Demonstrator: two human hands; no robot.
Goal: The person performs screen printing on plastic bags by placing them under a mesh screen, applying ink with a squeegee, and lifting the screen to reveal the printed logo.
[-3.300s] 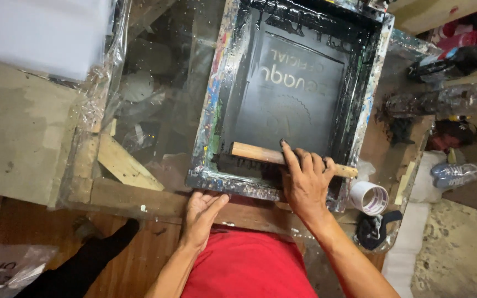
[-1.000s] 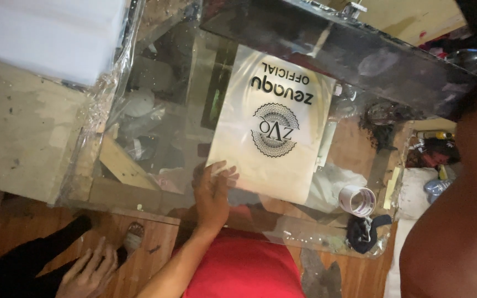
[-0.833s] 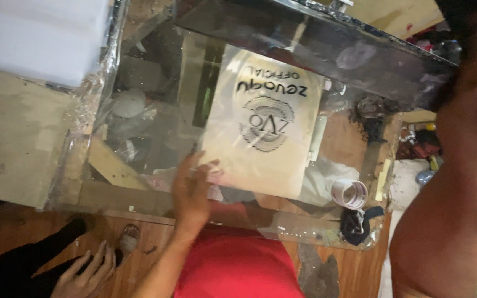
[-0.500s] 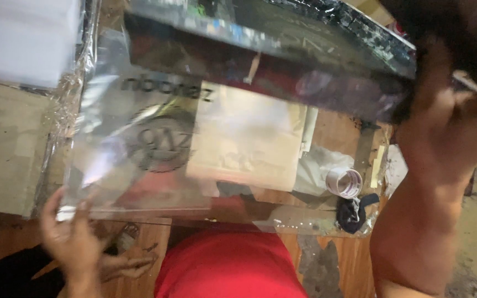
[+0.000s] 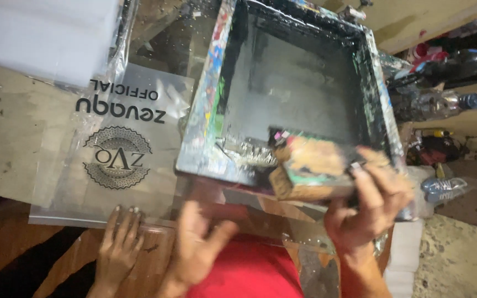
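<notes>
Head view: frame and sheet have swapped places. Half a second ago the screen frame (image 5: 208, 105) stood tilted up off the bench and the printed clear sheet (image 5: 118, 157) was sliding out from under it. Now the frame hangs low and nearly flat again, and the sheet lies outside it at its 9 o'clock, black round emblem facing up. From this I judge the print to be done and the sheet out of the way.

The right hand (image 5: 368, 209) clasps the frame's near-right corner, at 5 o'clock of the frame. Its fingers curl over the end of the wooden squeegee (image 5: 313, 165), which rests inside against the near rim. The left hand (image 5: 194, 248) is released, fingers spread and blurred, holding nothing. It hovers at 6 o'clock below the frame's near-left corner, above the red shirt (image 5: 244, 273).

A co-worker's hand (image 5: 118, 240) lies flat on the sheet's near edge, at 6 o'clock of the emblem.

Room is tight. The sheet's right edge runs under or against the frame's left rim; I cannot tell which. A white stack (image 5: 40, 33) borders the sheet at 11 o'clock. Plastic bottles (image 5: 443, 102) crowd the frame at 3 o'clock. The only open strip is the bench edge between the two near hands.
</notes>
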